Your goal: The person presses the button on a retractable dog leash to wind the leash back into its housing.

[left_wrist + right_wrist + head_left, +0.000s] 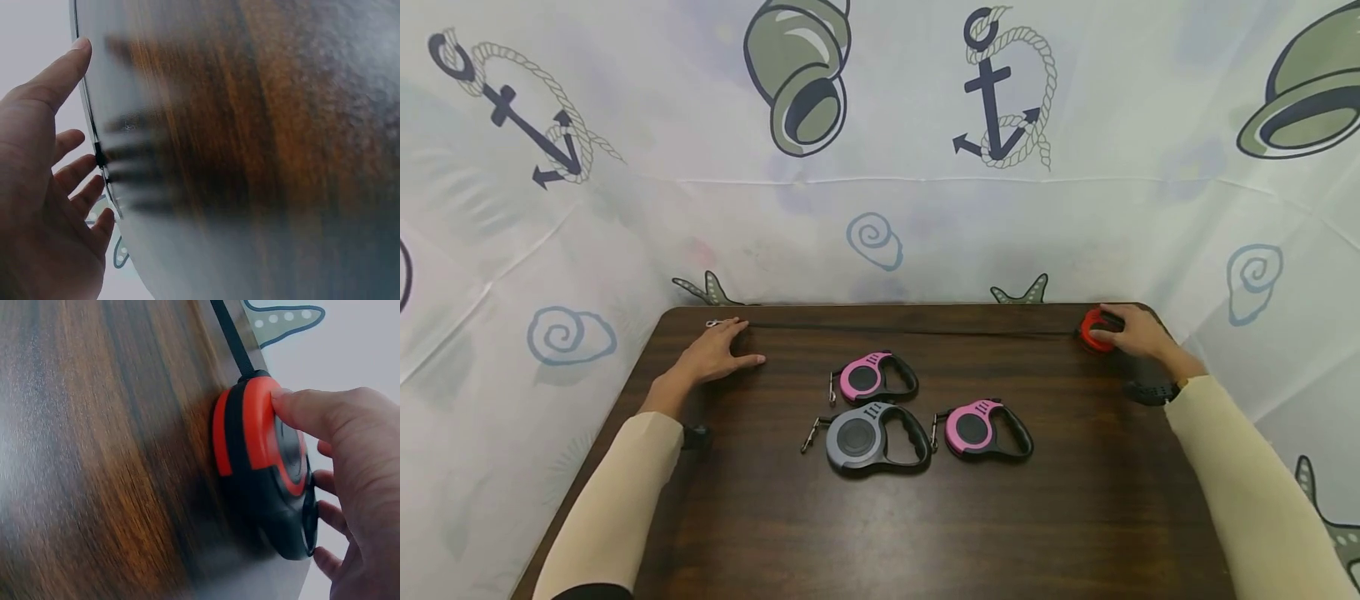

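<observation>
Your right hand (1138, 333) grips the red leash reel (1096, 330) at the far right corner of the tabletop (1075, 517), fingers (312, 415) curled over its casing, likely to anchor it. Its black cord (910, 331) runs taut along the far edge to the clip (715, 323), where your left hand (718, 354) rests with fingers flat and spread.

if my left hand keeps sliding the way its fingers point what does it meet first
Probably the metal clip at the leash's end, just past the left hand's fingertips near the table's far edge; the patterned backdrop lies beyond.
</observation>
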Available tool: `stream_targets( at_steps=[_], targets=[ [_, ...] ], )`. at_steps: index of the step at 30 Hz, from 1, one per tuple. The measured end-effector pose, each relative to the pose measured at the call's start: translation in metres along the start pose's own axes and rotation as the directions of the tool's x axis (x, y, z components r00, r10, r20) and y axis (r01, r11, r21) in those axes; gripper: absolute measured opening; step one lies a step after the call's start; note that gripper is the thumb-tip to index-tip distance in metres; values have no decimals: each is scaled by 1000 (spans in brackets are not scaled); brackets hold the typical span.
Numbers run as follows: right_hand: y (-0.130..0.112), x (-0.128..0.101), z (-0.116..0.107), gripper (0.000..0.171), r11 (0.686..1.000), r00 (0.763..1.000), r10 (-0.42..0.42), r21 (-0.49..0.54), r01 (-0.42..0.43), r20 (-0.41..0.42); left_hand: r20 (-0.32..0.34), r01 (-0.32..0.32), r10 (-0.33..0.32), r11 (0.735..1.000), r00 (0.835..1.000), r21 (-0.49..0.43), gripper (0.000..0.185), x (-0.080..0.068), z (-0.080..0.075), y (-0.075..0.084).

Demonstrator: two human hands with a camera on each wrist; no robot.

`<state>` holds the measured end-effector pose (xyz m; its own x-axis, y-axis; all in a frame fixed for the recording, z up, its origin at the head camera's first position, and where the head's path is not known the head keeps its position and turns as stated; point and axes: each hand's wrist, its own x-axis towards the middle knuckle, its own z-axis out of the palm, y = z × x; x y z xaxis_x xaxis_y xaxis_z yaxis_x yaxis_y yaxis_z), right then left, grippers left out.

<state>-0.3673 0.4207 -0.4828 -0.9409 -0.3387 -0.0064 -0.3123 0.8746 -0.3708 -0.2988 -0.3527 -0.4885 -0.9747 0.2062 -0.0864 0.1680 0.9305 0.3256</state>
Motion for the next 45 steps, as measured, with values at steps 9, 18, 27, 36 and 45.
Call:
stream_targets(
  at_steps=[9, 18, 27, 36, 45],
  targets=[
    [5, -8, -8, 84, 998, 996, 48, -30, -47, 69, -6, 21, -21, 999, 1000, 45, 94, -10, -4, 6],
    [-4, -15, -18, 79, 996, 986, 68, 48, -76, 152, -62, 34, -30, 998, 998, 62, 70, -12, -7, -1],
    [-1, -18, -15, 79, 993, 991, 48, 99, -60, 124, -79, 13, -14, 1000, 997, -4, 61, -4, -5, -13],
    [5, -18, -10, 80, 984, 988, 73, 154, -94, 136, -117, 23, -26, 999, 993, -27, 50, 1, -7, -17],
    [8, -22, -7, 84, 972, 988, 91, 205, -116, 128, -142, 64, -72, 996, 987, -58, 34, 4, -6, -25]
  ],
)
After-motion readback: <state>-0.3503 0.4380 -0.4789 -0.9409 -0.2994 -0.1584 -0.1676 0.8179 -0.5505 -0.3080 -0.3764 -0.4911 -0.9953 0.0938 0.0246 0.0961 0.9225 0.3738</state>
